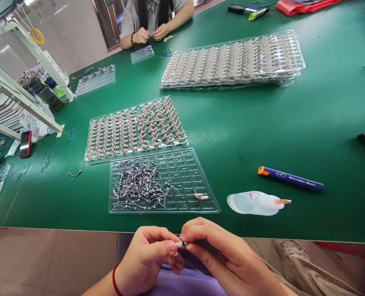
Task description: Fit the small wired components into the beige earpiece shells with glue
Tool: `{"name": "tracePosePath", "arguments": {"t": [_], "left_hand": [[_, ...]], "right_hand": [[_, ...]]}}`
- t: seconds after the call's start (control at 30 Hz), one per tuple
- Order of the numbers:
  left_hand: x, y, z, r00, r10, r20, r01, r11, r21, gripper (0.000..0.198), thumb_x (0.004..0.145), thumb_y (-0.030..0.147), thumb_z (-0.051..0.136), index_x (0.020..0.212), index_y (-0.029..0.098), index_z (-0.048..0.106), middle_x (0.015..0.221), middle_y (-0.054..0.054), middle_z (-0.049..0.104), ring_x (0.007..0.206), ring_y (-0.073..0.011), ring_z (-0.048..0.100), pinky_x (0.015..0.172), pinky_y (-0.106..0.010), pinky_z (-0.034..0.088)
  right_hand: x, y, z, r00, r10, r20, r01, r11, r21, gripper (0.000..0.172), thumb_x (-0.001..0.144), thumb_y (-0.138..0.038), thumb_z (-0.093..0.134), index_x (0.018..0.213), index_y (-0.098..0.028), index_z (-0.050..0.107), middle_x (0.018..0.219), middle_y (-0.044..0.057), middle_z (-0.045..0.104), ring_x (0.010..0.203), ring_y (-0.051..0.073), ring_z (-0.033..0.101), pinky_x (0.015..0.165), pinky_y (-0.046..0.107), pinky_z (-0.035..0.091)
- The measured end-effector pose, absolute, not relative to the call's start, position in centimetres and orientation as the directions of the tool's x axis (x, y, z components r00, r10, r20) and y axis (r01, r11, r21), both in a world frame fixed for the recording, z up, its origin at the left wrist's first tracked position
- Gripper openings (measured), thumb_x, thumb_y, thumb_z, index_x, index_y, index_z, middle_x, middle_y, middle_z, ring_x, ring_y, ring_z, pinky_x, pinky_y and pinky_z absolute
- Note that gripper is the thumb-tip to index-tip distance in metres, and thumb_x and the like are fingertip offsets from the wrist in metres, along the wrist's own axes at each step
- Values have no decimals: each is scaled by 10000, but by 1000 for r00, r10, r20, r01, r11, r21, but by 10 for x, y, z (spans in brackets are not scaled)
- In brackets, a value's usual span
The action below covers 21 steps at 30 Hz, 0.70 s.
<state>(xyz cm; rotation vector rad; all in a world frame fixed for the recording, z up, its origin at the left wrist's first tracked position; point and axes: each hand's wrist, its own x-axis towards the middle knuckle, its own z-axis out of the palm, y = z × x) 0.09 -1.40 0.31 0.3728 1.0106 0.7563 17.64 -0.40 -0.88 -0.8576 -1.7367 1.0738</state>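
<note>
My left hand pinches a small whitish part between thumb and forefinger, just in front of the table edge. Thumb and fingertips of my right hand are closed on a tiny dark component at that part's end; its details are too small to make out. Beyond my hands lies a clear plastic tray. Small wired components are heaped on its left side, and one pale piece rests at its right. Behind it, another clear tray carries rows of beige curved parts.
A squeeze bottle lies at right beside a dark blue, orange-ended tool. Stacked filled trays stand farther back. A phone lies by a white metal frame. Across the table, another person's hands work near a small tray.
</note>
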Motion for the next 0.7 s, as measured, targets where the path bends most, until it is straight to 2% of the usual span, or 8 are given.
{"name": "tracePosePath", "arguments": {"t": [0.1,0.33,0.7], "left_hand": [[1,-14,2,346,696,-629,-400,716,572,278,557,350,869,661,124,744,499,-21,627,439,-94,559,466,-194,426],[0,-16,3,269,803,-532,-347,596,724,260,598,350,866,672,130,748,544,-8,628,488,-84,559,518,-198,438],[-3,-19,-2,287,821,-493,-335,568,752,223,653,322,841,688,131,732,574,1,634,505,-82,568,537,-202,449]], "right_hand": [[177,-5,-9,-377,871,316,107,380,-919,180,908,-82,469,971,-233,545,815,8,640,705,112,641,635,184,543],[176,-6,-10,-394,865,310,101,376,-921,187,905,-67,471,956,-233,541,810,1,630,713,103,629,641,176,537],[176,-7,-12,-422,855,301,79,366,-927,218,919,-58,462,997,-250,530,838,-10,625,737,84,623,665,157,528]]}}
